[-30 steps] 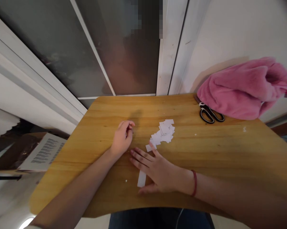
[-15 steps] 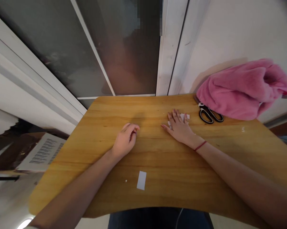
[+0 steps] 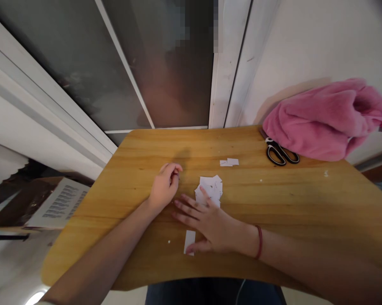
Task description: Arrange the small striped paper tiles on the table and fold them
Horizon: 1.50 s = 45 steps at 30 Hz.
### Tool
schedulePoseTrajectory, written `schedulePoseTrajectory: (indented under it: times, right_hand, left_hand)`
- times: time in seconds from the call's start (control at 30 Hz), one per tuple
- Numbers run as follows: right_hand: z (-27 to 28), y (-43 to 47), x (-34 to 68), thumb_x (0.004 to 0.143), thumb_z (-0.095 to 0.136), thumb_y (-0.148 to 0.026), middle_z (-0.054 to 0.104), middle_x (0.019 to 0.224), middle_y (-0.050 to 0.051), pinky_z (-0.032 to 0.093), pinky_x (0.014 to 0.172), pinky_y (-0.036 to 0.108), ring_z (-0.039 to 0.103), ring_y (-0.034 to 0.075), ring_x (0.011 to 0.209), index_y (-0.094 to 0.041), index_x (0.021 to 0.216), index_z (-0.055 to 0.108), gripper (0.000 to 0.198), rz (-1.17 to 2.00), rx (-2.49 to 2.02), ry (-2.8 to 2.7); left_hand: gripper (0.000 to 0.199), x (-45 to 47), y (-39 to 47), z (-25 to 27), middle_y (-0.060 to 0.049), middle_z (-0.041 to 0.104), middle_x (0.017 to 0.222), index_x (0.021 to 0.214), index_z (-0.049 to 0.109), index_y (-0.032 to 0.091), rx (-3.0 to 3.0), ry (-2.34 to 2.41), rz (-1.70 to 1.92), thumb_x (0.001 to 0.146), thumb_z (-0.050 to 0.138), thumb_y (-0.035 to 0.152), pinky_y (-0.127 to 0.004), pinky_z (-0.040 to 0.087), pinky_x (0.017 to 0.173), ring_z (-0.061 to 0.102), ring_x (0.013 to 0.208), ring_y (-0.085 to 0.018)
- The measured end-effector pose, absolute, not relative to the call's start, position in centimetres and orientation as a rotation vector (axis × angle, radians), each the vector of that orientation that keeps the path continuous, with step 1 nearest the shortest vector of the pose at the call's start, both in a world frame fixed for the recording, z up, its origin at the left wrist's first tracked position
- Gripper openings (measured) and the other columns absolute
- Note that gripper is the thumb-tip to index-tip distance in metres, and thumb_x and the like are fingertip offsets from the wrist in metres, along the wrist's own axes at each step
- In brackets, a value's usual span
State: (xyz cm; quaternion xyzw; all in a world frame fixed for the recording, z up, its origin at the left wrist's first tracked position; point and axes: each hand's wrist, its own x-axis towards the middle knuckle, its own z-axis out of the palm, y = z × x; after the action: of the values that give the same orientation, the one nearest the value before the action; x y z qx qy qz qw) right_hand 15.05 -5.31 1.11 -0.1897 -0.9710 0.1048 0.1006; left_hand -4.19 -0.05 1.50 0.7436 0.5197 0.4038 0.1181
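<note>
Dim light, soft shadows, wide-angle bowing, perhaps slight blur

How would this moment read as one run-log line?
left hand: loosely curled | right hand: spread, overlapping paper pile and lone slip | scissors: unheld

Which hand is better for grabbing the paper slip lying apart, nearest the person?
Probably the right hand: it's spread flat, its thumb overlapping that white paper slip, while the curled left hand sits farther away.
</note>
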Motion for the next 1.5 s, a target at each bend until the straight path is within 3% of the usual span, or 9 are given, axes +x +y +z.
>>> schedulePoseTrajectory:
  times: [0.2, 0.37, 0.5, 0.63, 0.77, 0.97, 1.27, 1.43, 1.5]
  right_hand:
    - [0.1, 1.7, 19.0, 0.088, 0.025, -0.060, 0.022, 0.148, 0.011, -0.004, 0.104, 0.062, 0.010, 0.030, 0.137, -0.020, 0.142, 0.023, 0.068, 0.010, -1.190, -2.664]
    - [-1.0, 3.7, 20.8, 0.086, 0.019, -0.063, 0.021, 0.147, 0.020, -0.005, 0.104, 0.061, 0.009, 0.033, 0.137, -0.008, 0.142, 0.022, 0.078, -0.153, -1.618, -2.387]
    - [-0.6, 1.5, 19.1, 0.087, 0.021, -0.062, 0.022, 0.146, 0.020, -0.001, 0.106, 0.059, 0.012, 0.031, 0.137, -0.007, 0.142, 0.022, 0.078, -0.057, -1.463, -2.530]
    - [0.8, -1.3, 17.0, 0.088, 0.025, -0.060, 0.021, 0.148, 0.014, 0.004, 0.106, 0.059, 0.010, 0.029, 0.138, -0.018, 0.143, 0.021, 0.069, 0.167, -0.925, -2.797]
    - [1.9, -2.3, 16.4, 0.087, 0.027, -0.060, 0.018, 0.150, 0.010, -0.003, 0.105, 0.058, 0.008, 0.026, 0.138, -0.025, 0.142, 0.021, 0.066, 0.332, -0.565, -2.893]
    - [1.8, -4.7, 15.4, 0.077, 0.035, -0.070, 0.008, 0.150, 0.016, -0.006, 0.104, 0.060, 0.005, 0.030, 0.138, -0.019, 0.144, 0.014, 0.087, 0.371, -0.631, -2.840]
    - [0.2, -1.4, 16.4, 0.089, 0.032, -0.051, 0.015, 0.150, 0.013, -0.003, 0.101, 0.066, 0.008, 0.031, 0.137, -0.025, 0.138, 0.032, 0.055, 0.058, -1.107, -2.686]
    - [-0.2, 3.9, 20.3, 0.089, 0.029, -0.052, 0.022, 0.148, 0.014, -0.002, 0.102, 0.065, 0.014, 0.031, 0.137, -0.021, 0.140, 0.029, 0.059, -0.025, -1.492, -2.430]
    - [-0.4, 4.8, 21.3, 0.091, 0.026, -0.046, 0.026, 0.146, 0.014, 0.006, 0.104, 0.063, 0.019, 0.029, 0.136, -0.017, 0.140, 0.027, 0.056, 0.033, -1.617, -2.271]
  left_hand:
    - [0.028, -4.1, -0.1, 1.4, 0.001, 0.051, 0.073, 0.087, 0.052, 0.020, 2.202, 1.489, 1.170, 0.072, 0.039, 0.000, -0.026, 0.043, 0.066, 0.053, 0.070, -0.013]
    - [0.029, -4.1, 0.0, 1.4, 0.001, 0.051, 0.071, 0.086, 0.052, 0.020, 2.219, 1.472, 1.170, 0.071, 0.039, 0.000, -0.027, 0.043, 0.068, 0.052, 0.070, -0.014]
    - [0.028, -4.0, 0.0, 1.3, 0.001, 0.051, 0.072, 0.087, 0.051, 0.020, 2.196, 1.493, 1.159, 0.072, 0.038, 0.000, -0.027, 0.044, 0.068, 0.053, 0.071, -0.014]
    - [0.029, -4.0, 0.1, 1.2, 0.000, 0.053, 0.075, 0.091, 0.051, 0.020, 2.148, 1.544, 1.114, 0.073, 0.039, 0.002, -0.026, 0.044, 0.067, 0.054, 0.070, -0.013]
    - [0.028, -4.0, 0.2, 1.3, 0.000, 0.053, 0.076, 0.092, 0.050, 0.020, 2.106, 1.569, 1.078, 0.073, 0.039, 0.002, -0.026, 0.044, 0.066, 0.053, 0.067, -0.012]
    - [0.028, -3.8, 0.1, 1.3, 0.000, 0.053, 0.077, 0.092, 0.049, 0.020, 2.109, 1.560, 1.067, 0.073, 0.039, 0.002, -0.026, 0.044, 0.067, 0.054, 0.070, -0.013]
    - [0.030, -4.5, 0.4, 1.5, 0.001, 0.052, 0.075, 0.093, 0.050, 0.020, 2.052, 1.604, 1.142, 0.073, 0.038, 0.001, -0.025, 0.044, 0.067, 0.054, 0.067, -0.012]
    - [0.032, -4.2, 0.2, 2.3, -0.005, 0.056, 0.097, 0.102, 0.052, 0.020, 2.333, 1.501, 0.877, 0.076, 0.041, 0.004, -0.033, 0.044, 0.084, 0.051, 0.095, -0.017]
    - [0.033, -4.1, -0.1, 2.7, -0.006, 0.053, 0.112, 0.113, 0.051, 0.022, 2.497, 1.372, 0.708, 0.082, 0.044, 0.013, -0.037, 0.039, 0.094, 0.045, 0.109, -0.021]
